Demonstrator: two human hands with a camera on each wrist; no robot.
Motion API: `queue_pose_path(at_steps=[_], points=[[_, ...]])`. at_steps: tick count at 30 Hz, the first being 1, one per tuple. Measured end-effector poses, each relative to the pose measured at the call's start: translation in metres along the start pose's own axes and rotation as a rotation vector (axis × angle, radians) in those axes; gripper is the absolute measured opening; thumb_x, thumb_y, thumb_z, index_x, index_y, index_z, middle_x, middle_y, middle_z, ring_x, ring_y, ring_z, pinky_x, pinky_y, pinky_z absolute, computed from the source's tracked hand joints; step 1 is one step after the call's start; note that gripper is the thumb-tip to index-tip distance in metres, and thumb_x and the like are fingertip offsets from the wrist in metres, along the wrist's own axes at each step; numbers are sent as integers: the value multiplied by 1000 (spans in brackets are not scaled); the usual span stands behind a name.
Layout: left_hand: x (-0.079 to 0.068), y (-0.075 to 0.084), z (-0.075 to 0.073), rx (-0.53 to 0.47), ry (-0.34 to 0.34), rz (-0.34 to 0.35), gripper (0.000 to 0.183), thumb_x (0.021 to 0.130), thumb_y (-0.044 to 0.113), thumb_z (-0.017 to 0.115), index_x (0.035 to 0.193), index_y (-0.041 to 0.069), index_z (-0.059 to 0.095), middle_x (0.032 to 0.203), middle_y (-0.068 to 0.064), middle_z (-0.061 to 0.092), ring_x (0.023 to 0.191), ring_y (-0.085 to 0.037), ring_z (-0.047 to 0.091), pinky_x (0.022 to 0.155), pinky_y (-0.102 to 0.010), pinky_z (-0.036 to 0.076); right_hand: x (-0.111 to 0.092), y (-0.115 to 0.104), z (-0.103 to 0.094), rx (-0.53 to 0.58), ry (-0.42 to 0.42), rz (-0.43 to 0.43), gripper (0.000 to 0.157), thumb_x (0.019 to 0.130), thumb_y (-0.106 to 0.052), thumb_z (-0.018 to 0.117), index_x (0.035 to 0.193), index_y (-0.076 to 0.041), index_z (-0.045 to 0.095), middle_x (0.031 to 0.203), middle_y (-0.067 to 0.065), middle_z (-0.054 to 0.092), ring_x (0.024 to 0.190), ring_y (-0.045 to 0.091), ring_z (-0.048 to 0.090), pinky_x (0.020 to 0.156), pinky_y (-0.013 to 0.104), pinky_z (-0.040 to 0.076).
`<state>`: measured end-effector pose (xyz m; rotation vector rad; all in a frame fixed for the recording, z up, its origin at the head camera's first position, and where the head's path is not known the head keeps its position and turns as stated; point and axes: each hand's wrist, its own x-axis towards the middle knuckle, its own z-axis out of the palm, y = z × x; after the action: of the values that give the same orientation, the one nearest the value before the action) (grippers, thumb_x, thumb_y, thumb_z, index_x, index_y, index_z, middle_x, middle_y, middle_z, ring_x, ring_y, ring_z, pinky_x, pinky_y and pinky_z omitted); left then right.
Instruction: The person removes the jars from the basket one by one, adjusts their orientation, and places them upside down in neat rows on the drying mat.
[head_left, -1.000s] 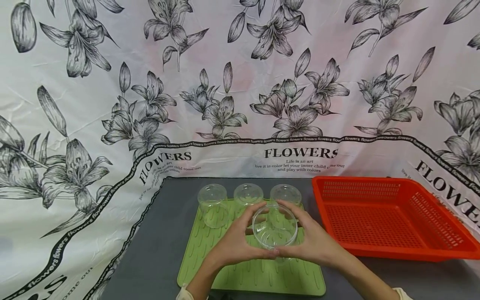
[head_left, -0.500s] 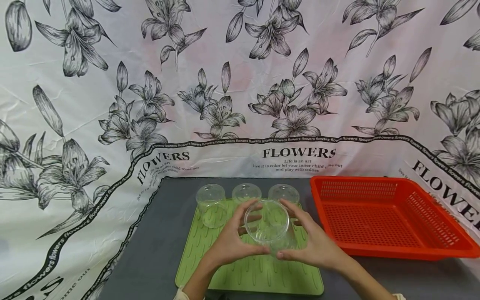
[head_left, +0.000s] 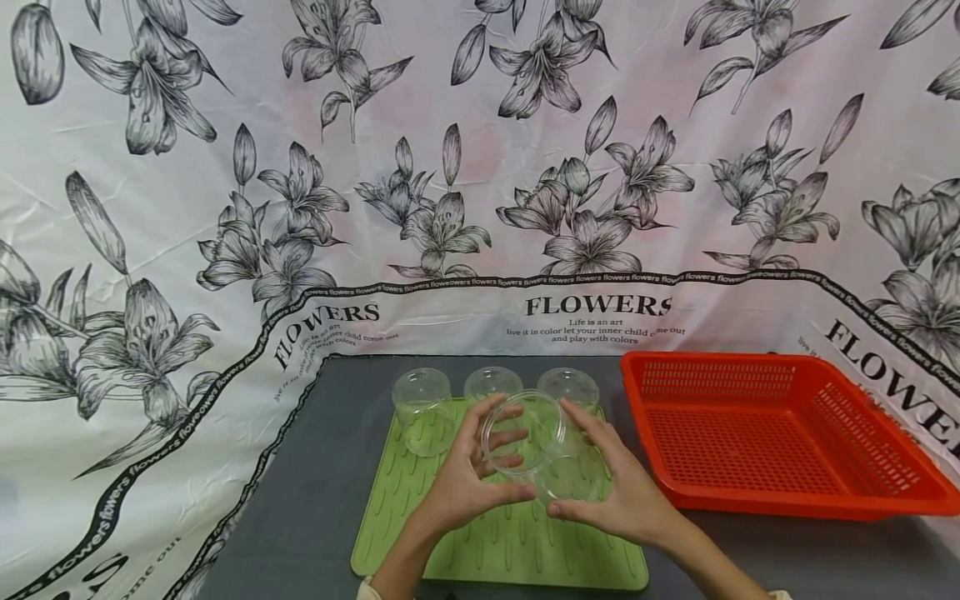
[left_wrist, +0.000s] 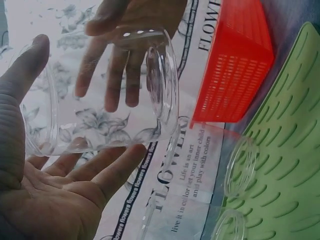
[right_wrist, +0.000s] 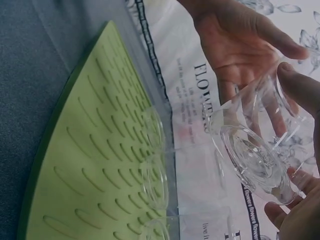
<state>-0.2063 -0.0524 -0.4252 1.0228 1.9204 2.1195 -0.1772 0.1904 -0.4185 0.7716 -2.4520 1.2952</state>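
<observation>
A clear plastic cup is held tilted in the air over the green ridged mat, its round rim turned up to the left. My left hand holds it near the rim, thumb and curved fingers on opposite sides. On the base end my right hand grips it, the thumb and fingers apart around the wall. Both wrist views show the cup see-through, nothing visible inside. Along the mat's far edge stand three similar cups: a left one, a middle one and a right one, partly behind the hands.
To the right of the mat, a red slotted plastic basket stands on the grey table. Behind the table hangs a white cloth with flower prints and lettering.
The cup has tipped over to the left, from rim facing me to its side showing. My right hand has shifted from the rim toward the base, and the thumbs have moved apart.
</observation>
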Motion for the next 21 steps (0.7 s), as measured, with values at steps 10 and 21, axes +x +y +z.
queue_pose_path(at_steps=[10,21], points=[[-3,-2,1,-41,0,-22,104,82,19,87,160,29,19,163,-11,31,144,-39,45,109,-57,49,-1,2,1,17,-8,15,111,71,-35,95,161,-29,30,152,9,46,132,38,47,94,69,47],[-6,1,-4,164,40,-27,110,80,28,90,162,36,16,169,-5,23,150,-33,37,118,-52,41,0,4,-2,-68,4,-16,110,69,-38,96,159,-26,35,148,-2,53,124,14,46,93,57,50]])
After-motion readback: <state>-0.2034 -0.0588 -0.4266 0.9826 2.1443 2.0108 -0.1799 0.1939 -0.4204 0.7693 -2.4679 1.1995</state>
